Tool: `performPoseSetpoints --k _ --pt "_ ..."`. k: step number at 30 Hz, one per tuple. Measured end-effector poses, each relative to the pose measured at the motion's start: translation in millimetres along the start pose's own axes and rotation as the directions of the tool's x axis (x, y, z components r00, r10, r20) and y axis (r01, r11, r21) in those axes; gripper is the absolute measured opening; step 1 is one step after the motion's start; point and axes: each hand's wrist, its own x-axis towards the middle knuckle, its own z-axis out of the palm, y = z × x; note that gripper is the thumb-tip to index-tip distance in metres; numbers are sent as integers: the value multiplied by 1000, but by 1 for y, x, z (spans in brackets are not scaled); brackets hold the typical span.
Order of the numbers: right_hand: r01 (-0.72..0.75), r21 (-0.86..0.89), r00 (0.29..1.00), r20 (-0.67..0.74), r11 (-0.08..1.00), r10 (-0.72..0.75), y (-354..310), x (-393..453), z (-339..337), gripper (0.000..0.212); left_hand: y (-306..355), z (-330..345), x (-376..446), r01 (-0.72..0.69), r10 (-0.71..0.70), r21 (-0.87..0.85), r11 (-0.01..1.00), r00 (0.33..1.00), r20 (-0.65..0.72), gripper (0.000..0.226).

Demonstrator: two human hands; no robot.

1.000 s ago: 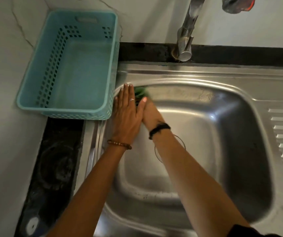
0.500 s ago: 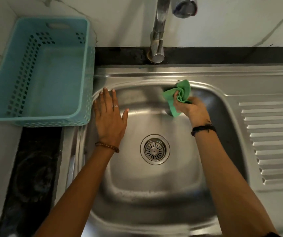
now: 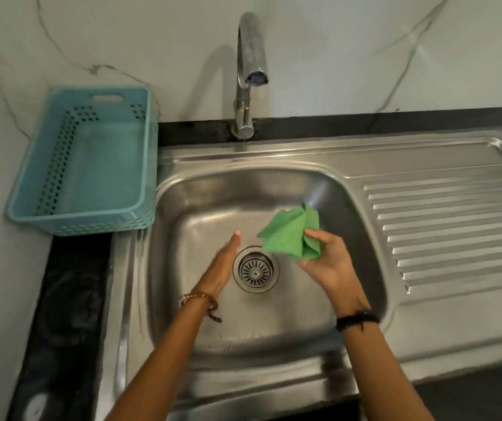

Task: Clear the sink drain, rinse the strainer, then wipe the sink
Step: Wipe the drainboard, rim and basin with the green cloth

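The steel sink (image 3: 362, 250) fills the middle of the view, with the round strainer (image 3: 255, 270) seated in its drain. Above the basin, my right hand (image 3: 328, 262) holds a crumpled green cloth (image 3: 292, 232) just right of the drain. My left hand (image 3: 222, 265) hovers edge-on over the basin left of the strainer, fingers straight and holding nothing. Both hands are lifted off the metal.
A chrome tap (image 3: 248, 77) rises behind the basin, no water running. An empty teal plastic basket (image 3: 88, 165) sits on the counter at the left. The ribbed drainboard (image 3: 444, 226) lies to the right. Dark countertop (image 3: 67, 314) borders the sink's left and front.
My left hand has come off the basin's left rim and moved over the drain. My right hand has pulled the cloth off the back wall and toward me. The view has widened.
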Motion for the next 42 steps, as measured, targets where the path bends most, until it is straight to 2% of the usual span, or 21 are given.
performPoseSetpoints --k 2,3,5,7,10,13,15,19,22,24,28,30,31,33,35,36,38,39,42 --pt "-18 8 994 104 1000 17 16 -18 0 34 -3 8 -22 225 -164 -291 930 962 219 72" --pt "-26 28 989 146 999 22 22 -25 0 35 -4 10 -30 278 -163 -411 868 942 293 75" --pt "-49 40 978 206 998 40 32 -37 3 34 -2 9 -46 285 -86 -592 753 936 341 72" --pt "-59 29 970 239 998 50 37 -47 10 34 6 4 -63 227 -19 -660 717 952 306 54" --pt "-55 -77 964 255 996 73 38 -56 16 35 17 -5 -80 92 40 -618 781 980 197 34" --pt "-31 -118 970 236 993 58 30 -63 15 39 30 -20 -91 -56 100 -651 757 994 31 31" --pt "-13 -140 975 219 990 44 18 -67 10 51 37 -28 -97 -141 154 -632 762 988 -35 29" --pt "21 -199 962 270 980 34 -15 -76 4 69 44 -27 -109 -230 218 -555 799 972 -89 24" --pt "45 -226 939 343 973 36 -39 -82 -1 75 48 -26 -116 -287 312 -617 733 948 -71 34" --pt "-1 -232 930 358 973 87 -45 -82 -5 71 48 -26 -119 -312 352 -636 706 934 -68 44" --pt "-48 -468 941 276 883 197 -31 -80 -5 50 41 -17 -124 -338 325 -384 859 940 -102 40" --pt "-34 -575 910 320 817 263 -27 -84 -5 31 36 -13 -129 -318 279 -284 904 945 -171 32" --pt "4 -606 895 357 796 267 -29 -86 -5 33 34 -14 -132 -319 267 -270 908 940 -213 27" --pt "92 -623 869 432 777 243 -39 -88 -3 43 31 -17 -138 -353 286 -365 862 932 -224 22" --pt "131 -579 825 514 805 235 -51 -91 2 42 29 -19 -145 -377 359 -550 745 922 -146 25" --pt "139 -565 813 534 813 233 -57 -93 6 41 28 -18 -148 -361 382 -590 722 919 -95 32" --pt "170 -580 826 524 797 205 -65 -94 11 36 23 -9 -147 -321 381 -542 777 925 0 43" --pt "180 -598 843 503 781 191 -67 -93 10 32 19 -2 -146 -304 353 -497 813 936 3 43" --pt "187 -645 896 421 741 140 -70 -89 8 30 13 18 -140 -282 233 -419 863 958 -165 38"
